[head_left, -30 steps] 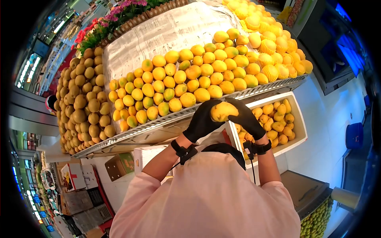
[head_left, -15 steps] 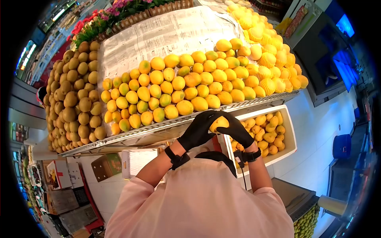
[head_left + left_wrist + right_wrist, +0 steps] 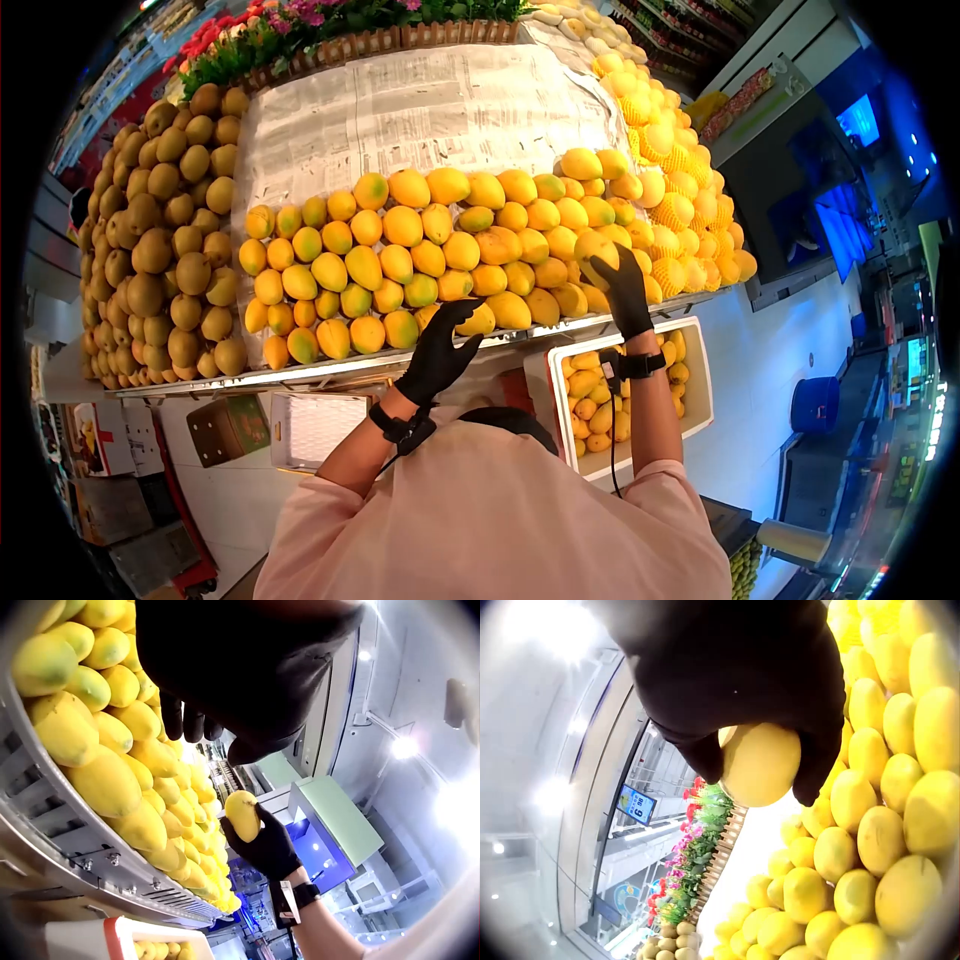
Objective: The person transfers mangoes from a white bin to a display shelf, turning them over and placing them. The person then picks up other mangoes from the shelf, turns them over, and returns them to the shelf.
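My right hand, in a black glove, holds a yellow mango above the right part of the mango pile. In the right wrist view, the thumb and fingers pinch this mango from both sides. The left hand, gloved the same way, is at the stand's front edge, thumb and fingers spread apart and nothing held. Its fingertips overlap a front-row mango in the head view. From the left wrist, the mango shows raised in the other hand.
Brown round fruit is heaped on the left. Newspaper covers the stand behind the mangoes, with flowers beyond. Net-wrapped yellow fruit fills the right end. A white foam box of mangoes stands below the metal edge.
Both hands were together around the mango; the left has let go and moved left. The right has carried the mango forward and right over the pile. The head view has shifted.
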A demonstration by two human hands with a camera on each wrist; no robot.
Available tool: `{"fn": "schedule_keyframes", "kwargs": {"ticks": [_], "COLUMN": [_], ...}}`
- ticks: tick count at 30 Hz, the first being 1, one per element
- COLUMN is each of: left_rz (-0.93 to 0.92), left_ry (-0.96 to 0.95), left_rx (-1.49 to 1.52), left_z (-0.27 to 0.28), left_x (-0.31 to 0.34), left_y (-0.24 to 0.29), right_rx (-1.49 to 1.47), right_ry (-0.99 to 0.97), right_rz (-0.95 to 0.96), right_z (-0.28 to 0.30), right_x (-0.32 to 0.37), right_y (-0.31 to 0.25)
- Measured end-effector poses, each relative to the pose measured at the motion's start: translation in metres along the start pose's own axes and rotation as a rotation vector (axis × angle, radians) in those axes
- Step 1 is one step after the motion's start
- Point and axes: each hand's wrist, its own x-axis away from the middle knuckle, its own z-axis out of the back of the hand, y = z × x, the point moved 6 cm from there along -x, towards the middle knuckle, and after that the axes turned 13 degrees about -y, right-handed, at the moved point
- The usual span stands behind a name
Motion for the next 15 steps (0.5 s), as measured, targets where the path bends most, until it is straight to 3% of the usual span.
{"fn": "schedule_keyframes", "kwargs": {"ticks": [2, 3, 4, 6, 15], "left_rz": [0.023, 0.03, 0.033, 0.039, 0.096], "left_ry": [-0.002, 0.002, 0.002, 0.0, -0.035], "left_rx": [0.057, 0.055, 0.069, 0.091, 0.188], "left_z": [0.011, 0.018, 0.021, 0.029, 0.078], "left_x": [-0.002, -0.004, -0.005, -0.006, -0.008], "left_y": [-0.004, -0.001, -0.005, -0.013, -0.037], "right_rx": [0.017, 0.307, 0.14, 0.246, 0.859], "right_ry": [0.02, 0.063, 0.071, 0.08, 0.206], "right_rz": [0.03, 0.093, 0.093, -0.018, 0.019], "right_z": [0.006, 0.019, 0.017, 0.014, 0.011], "right_x": [-0.029, -0.047, -0.065, -0.092, -0.214], "right_y": [-0.004, -0.001, -0.001, -0.011, -0.002]}}
